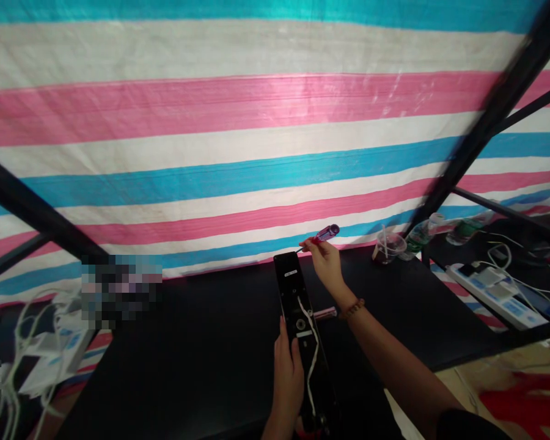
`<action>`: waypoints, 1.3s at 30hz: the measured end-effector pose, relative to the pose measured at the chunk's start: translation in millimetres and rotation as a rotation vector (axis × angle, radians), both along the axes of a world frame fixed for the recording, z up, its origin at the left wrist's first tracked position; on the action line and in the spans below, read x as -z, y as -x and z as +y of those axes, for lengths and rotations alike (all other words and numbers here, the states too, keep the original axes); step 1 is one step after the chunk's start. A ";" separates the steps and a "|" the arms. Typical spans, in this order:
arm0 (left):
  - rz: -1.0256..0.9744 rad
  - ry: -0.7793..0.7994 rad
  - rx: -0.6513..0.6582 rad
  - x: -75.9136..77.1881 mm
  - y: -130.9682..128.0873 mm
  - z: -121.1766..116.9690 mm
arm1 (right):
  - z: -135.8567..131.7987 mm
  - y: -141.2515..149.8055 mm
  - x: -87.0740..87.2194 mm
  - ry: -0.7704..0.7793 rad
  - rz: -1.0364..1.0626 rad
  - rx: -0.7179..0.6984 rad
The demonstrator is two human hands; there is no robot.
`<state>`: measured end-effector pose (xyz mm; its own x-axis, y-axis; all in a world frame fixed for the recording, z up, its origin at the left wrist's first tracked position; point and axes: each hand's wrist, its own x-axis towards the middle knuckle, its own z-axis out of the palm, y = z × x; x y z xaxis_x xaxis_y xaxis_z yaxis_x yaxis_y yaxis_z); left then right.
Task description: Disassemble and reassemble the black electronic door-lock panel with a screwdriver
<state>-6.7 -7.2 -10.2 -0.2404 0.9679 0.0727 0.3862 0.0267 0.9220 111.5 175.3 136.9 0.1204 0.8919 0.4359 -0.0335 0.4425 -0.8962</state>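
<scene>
A long black panel [289, 284], which looks like the back of an electronic door lock, lies lengthwise before me with a white cable [316, 357] running down it. At its left edge my left hand [288, 363] grips it, fingers resting along the side. My right hand [323, 260] pinches a screwdriver [326, 233] with a clear pinkish handle. The screwdriver's thin shaft points down-left to the panel's far right corner; whether the tip touches a screw is too small to tell. From the panel's right side sticks out a shiny lever [325, 313], below my right wrist.
All this is on a black table [201, 342] against a striped sheet [256, 183]. A plastic cup [387, 245] with a straw and a plastic bottle [419, 237] stand at the back right. Power strips [499, 293] and cables [16, 366] lie on either side, beyond black metal posts [467, 140].
</scene>
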 end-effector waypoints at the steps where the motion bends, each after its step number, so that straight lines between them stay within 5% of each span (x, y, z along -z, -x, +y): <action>1: -0.006 0.004 0.002 3.6 -1.0 -1.3 | 0.6 -0.7 -2.3 -0.005 -0.044 -0.015; 10: -0.044 0.021 -0.012 -0.3 -2.3 -1.8 | 9.3 -2.7 -20.2 -0.134 -0.484 -0.197; 17: -0.062 0.006 -0.005 -3.0 -4.5 -8.6 | 18.0 0.6 -14.3 -0.151 -0.353 0.012; 23: -0.094 0.003 0.010 -5.6 -0.9 -8.6 | 15.8 -2.6 -11.9 -0.131 -0.378 -0.140; 29: -0.114 0.018 0.013 -7.3 1.1 -9.6 | 18.7 1.8 -11.0 -0.096 -0.321 -0.031; 35: -0.108 0.025 0.021 -5.8 2.5 -8.5 | 20.6 2.9 -7.1 -0.047 -0.152 -0.153; 39: -0.109 0.011 0.023 -4.0 2.9 -8.2 | 19.6 5.8 -11.6 -0.027 -0.147 -0.074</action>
<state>-9.6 -15.4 -6.1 -0.2243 0.9738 0.0366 0.2842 0.0294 0.9583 105.7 194.9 148.5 -0.0120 0.8836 0.4681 0.0636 0.4678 -0.8815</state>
